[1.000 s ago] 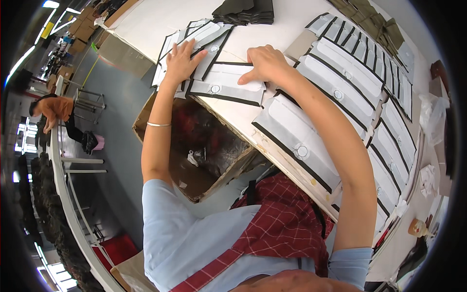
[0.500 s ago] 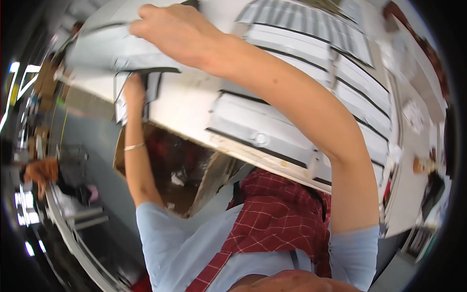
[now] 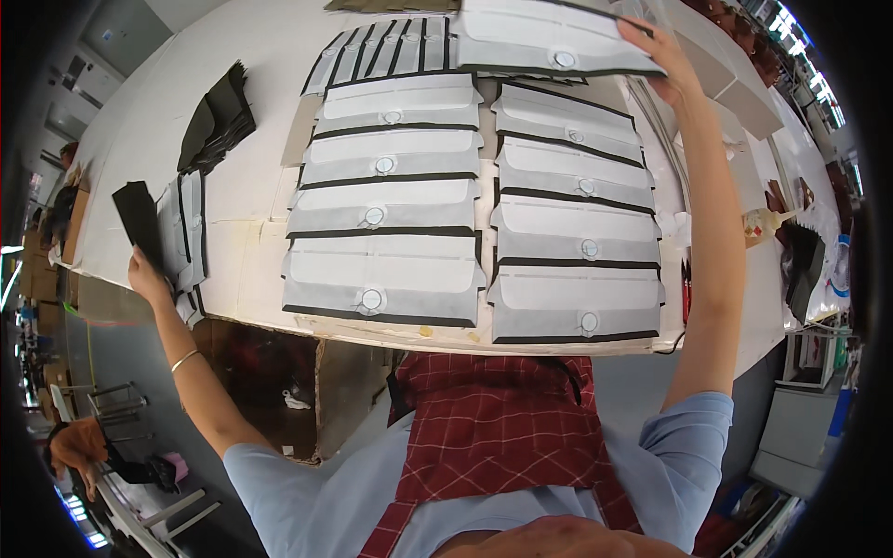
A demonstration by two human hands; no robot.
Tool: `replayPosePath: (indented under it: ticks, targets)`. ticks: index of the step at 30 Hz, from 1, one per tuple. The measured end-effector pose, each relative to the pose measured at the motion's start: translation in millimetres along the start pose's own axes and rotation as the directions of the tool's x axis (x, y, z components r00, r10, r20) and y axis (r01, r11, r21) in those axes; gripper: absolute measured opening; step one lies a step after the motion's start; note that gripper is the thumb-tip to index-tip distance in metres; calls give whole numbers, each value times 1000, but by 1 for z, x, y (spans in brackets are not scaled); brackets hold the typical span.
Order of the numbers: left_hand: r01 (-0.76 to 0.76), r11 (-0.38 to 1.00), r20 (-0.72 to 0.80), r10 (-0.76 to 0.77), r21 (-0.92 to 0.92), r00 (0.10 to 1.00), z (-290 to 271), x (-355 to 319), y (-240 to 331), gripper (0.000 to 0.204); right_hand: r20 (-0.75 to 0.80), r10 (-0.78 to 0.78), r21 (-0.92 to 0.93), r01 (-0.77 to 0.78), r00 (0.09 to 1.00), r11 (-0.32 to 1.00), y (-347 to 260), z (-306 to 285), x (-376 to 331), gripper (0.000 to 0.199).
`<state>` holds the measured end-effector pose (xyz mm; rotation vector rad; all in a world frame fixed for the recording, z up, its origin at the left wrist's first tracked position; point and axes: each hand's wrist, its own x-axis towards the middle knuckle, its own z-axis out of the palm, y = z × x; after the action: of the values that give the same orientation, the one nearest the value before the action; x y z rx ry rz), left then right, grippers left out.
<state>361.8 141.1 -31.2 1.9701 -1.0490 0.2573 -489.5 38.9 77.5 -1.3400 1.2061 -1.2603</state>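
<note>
My right hand point(image 3: 668, 67) grips the right end of a pale grey-and-white flat panel point(image 3: 530, 35). It has dark edges and a round disc near its lower edge, and hangs over the back of the laid-out rows. At the table's left edge, the fingers of my left hand point(image 3: 147, 276) are closed on a dark strip-like piece point(image 3: 138, 216). Close by that hand lies a small stack of similar pale panels point(image 3: 192, 228). Two columns of overlapping panels point(image 3: 379, 265) cover the middle of the white table point(image 3: 244, 270), each with a disc.
A fanned pile of dark pieces point(image 3: 219, 116) lies at the back left. Behind the columns stands a row of striped, overlapped panels point(image 3: 386, 51). Below the table's left front edge is an open cardboard box point(image 3: 321, 391). A glue-like bottle point(image 3: 763, 223) stands at right.
My right hand has swung from the left side of the table to the back right, with a panel in it. My left hand now holds a dark piece out at the left edge. The view has turned.
</note>
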Motion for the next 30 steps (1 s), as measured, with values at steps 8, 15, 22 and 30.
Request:
replayPosePath:
  ticks: [8, 15, 22, 30]
  targets:
    - [116, 945, 125, -81, -305, 989, 1, 5, -6, 51, -197, 231, 138, -207, 953, 969, 95, -64, 7, 31]
    - [-196, 960, 202, 155, 202, 967, 9, -21, 27, 40, -146, 191, -42, -199, 971, 979, 119, -62, 17, 33]
    - [-266, 849, -10, 304, 457, 953, -5, -39, 99, 40, -87, -254, -718, 116, 963, 687, 102, -58, 23, 35]
    - [-457, 683, -290, 687, 570, 666, -57, -90, 236, 23, 518, -324, -154, 459, 792, 875, -15, 200, -29, 43]
